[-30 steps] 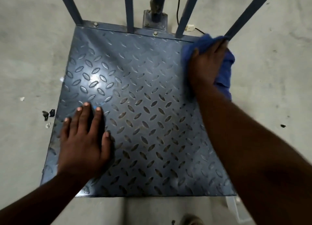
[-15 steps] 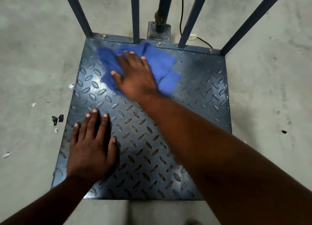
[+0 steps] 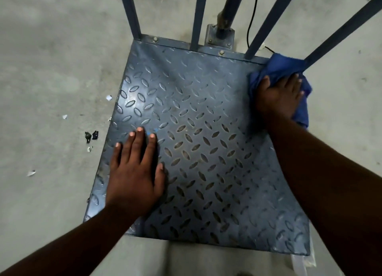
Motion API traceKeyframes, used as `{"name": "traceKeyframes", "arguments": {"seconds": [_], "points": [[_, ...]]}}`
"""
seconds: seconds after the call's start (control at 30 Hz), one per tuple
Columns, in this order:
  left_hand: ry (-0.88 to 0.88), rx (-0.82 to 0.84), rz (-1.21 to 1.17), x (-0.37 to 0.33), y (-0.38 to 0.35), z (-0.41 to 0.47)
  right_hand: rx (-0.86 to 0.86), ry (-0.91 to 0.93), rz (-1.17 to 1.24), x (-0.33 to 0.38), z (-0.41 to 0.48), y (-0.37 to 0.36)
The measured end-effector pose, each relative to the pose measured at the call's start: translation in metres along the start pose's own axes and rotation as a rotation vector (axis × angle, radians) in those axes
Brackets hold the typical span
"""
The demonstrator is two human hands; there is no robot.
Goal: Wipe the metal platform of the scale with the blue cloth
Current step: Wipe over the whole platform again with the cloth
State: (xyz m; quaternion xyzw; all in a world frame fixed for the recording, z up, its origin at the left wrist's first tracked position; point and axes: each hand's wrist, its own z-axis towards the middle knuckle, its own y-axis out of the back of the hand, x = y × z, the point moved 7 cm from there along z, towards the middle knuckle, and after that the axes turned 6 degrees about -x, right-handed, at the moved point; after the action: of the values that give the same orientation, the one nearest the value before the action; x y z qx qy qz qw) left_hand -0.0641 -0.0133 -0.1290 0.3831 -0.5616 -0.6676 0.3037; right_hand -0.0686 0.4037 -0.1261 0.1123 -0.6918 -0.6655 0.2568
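A grey concrete floor (image 3: 51, 58) fills the frame's edges. On it, across the middle and lower right, lies the scale's metal platform (image 3: 206, 131), a blue-grey plate with a raised diamond tread and a bright glare patch at its left side. Four blue bars (image 3: 132, 13) rise from its far edge at the top of the frame, and a round post (image 3: 227, 17) stands on a bolted base plate (image 3: 220, 37) just behind that edge. A thin black cable (image 3: 251, 21) runs down beside the post.

The blue cloth (image 3: 283, 66) sits bunched at upper right, on the platform's far right corner, touching the foot of the rightmost bar, with a fold hanging over the platform's right edge. The right grip (image 3: 279, 95) lies on top of it, fingers straight and slightly spread, pressing the cloth down rather than clutching it.

The left grip (image 3: 134, 176) rests flat on bare plate at lower left, fingers spread and straight, holding nothing. A tiny blue speck (image 3: 156, 130) shows just beside its fingertips.

At left on the floor, near the platform's edge, lie dark shards (image 3: 91, 135) and scattered white scraps (image 3: 109, 98).
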Motion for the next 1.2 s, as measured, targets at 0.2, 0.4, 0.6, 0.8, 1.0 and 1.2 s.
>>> {"name": "traceKeyframes", "arguments": {"seconds": [0.2,0.4,0.6,0.8,1.0,1.2], "points": [[-0.002,0.001,0.013,0.001,-0.002,0.001,-0.036,0.257,-0.064,0.144,-0.063,-0.032],[-0.005,-0.012,0.007,0.001,-0.003,0.001,0.075,0.716,0.026,0.261,-0.142,-0.050],[0.000,0.023,0.006,0.003,-0.003,0.000,0.111,0.876,0.025,0.258,-0.129,-0.056],[0.011,0.045,-0.004,0.005,-0.004,0.001,0.110,0.742,0.049,0.130,-0.061,-0.020],[0.001,0.052,-0.009,0.004,-0.001,0.001,0.061,0.363,-0.029,-0.024,-0.012,0.004],[0.012,0.063,-0.009,0.002,0.000,0.001,0.066,0.485,-0.040,-0.042,-0.087,0.007]]}}
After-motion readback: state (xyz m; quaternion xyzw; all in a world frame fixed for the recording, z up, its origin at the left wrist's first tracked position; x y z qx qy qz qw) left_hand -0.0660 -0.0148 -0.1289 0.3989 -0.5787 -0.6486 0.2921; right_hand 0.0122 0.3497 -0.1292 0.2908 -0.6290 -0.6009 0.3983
